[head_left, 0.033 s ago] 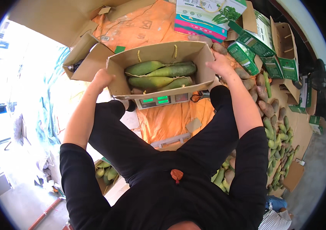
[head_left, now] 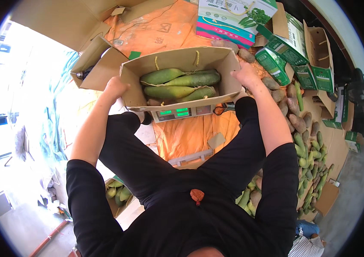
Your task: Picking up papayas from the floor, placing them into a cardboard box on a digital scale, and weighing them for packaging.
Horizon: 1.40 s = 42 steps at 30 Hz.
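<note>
Upper centre of frame: an open, rectangular brown cardboard box holds long green radishes above a pale scale with green-lit displays. Left hand and right hand pinch its end walls. Nothing has visibly shifted, suggesting a steadying pause.

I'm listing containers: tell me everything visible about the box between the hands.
The box is brown cardboard inside, long and open-topped, with yellow cord loops on its far wall. Green radishes lie lengthwise in it. The left hand and right hand hold its short ends. Beneath is a scale; contact is hidden.
</note>
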### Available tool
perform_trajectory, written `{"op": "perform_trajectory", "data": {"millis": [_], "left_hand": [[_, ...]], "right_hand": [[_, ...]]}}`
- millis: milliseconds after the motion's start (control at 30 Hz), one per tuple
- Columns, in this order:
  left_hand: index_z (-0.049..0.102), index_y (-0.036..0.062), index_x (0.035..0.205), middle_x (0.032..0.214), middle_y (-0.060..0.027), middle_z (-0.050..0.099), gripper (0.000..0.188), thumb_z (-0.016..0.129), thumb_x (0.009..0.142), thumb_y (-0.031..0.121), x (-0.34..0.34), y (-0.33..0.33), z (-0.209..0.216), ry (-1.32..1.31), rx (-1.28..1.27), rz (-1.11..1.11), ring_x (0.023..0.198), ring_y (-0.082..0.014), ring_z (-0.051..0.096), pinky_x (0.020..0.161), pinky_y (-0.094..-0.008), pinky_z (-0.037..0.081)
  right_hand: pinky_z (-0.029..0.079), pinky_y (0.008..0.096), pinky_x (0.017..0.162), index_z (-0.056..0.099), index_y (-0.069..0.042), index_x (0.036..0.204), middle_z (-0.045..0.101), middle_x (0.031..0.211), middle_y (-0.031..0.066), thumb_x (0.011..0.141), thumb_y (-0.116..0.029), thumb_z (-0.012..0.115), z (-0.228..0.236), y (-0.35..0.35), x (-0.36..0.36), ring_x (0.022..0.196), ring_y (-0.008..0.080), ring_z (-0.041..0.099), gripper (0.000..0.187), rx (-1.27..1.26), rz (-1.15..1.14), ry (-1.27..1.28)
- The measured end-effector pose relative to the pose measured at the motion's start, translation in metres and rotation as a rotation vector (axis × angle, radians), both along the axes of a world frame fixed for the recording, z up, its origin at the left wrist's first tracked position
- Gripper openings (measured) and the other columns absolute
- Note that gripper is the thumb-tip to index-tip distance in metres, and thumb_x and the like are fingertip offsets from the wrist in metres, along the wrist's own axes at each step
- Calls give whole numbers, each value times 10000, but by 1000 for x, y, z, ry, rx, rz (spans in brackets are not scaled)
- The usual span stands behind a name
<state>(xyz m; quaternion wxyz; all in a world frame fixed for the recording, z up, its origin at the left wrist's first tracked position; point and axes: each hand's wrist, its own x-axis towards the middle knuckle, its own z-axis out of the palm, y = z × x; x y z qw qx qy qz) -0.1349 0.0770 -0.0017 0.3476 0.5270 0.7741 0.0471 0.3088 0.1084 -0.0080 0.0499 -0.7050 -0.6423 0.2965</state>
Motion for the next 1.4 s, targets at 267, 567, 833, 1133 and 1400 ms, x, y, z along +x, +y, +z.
{"op": "perform_trajectory", "data": {"millis": [267,567,833,1133,1400], "left_hand": [[698,-32,893,909,-206,683,380,675,789,332,4,12,-13,323,-69,-116,843,-318,671,779,-410,517],[704,1,862,920,-211,680,430,647,783,420,0,10,4,439,42,-147,896,-349,663,813,-432,523],[702,-12,842,887,-226,675,427,677,762,407,-37,7,63,437,152,-126,871,-362,661,800,-437,524],[730,201,970,825,-153,662,202,589,840,264,-180,-76,116,775,232,-387,756,-314,646,701,-410,515],[682,157,786,759,-153,638,102,591,770,201,-288,-233,82,851,308,-169,722,-355,628,626,-465,491]], "right_hand": [[484,450,870,684,-46,1019,661,1033,211,808,-338,614,25,1,-16,1008,360,624,368,-4,-14,-306],[485,455,828,697,-37,961,665,948,233,759,-309,636,30,0,0,948,374,634,344,47,-33,-210],[477,424,749,689,-33,934,672,873,213,751,-289,625,74,16,-15,845,373,644,321,116,35,-149],[470,431,719,671,14,882,657,813,228,784,-333,604,146,34,-167,797,379,636,367,341,286,-5],[509,492,714,691,13,802,653,793,257,732,-219,576,87,-13,-332,753,405,653,269,334,576,17]]}}
